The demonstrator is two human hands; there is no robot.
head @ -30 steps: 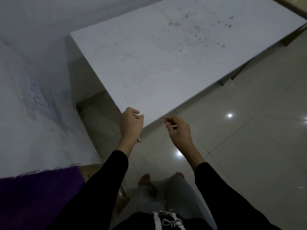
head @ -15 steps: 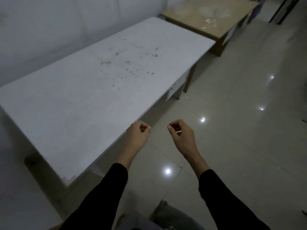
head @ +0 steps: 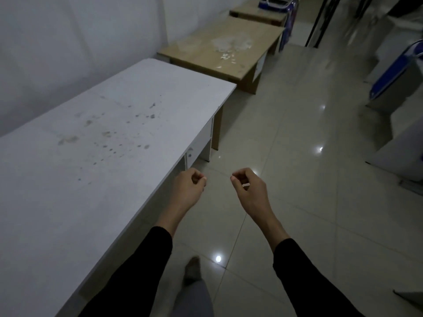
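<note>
Just off the long edge of the white worktop [head: 91,179] that lies away from the wall, both hands hang in the air above the tiled floor [head: 309,202], level with each other and a little apart.

The right hand [head: 250,192] has its fingers [head: 239,176] curled in towards the palm, and in the hollow between them and the thumb sits a pale sliver [head: 246,184]. Only a short whitish bit of it shows. That bit lies roughly crosswise, from the thumb side towards the palm. Its ends are hidden, so I cannot tell which way it points or make out its full shape.

The left hand [head: 187,191] is almost over the worktop's edge. Its fingers [head: 196,177] are folded tight, with the thumb tip pressed against the forefinger. Whether anything lies inside them, I cannot tell.

Black sleeves cover both forearms. Dark specks and smudges mark the worktop's middle. Past its far corner a wooden table [head: 229,33] stands along the same wall with whitish scraps on it, and a blue chair [head: 398,72] stands across the floor. A foot [head: 193,267] shows low down between the arms.
</note>
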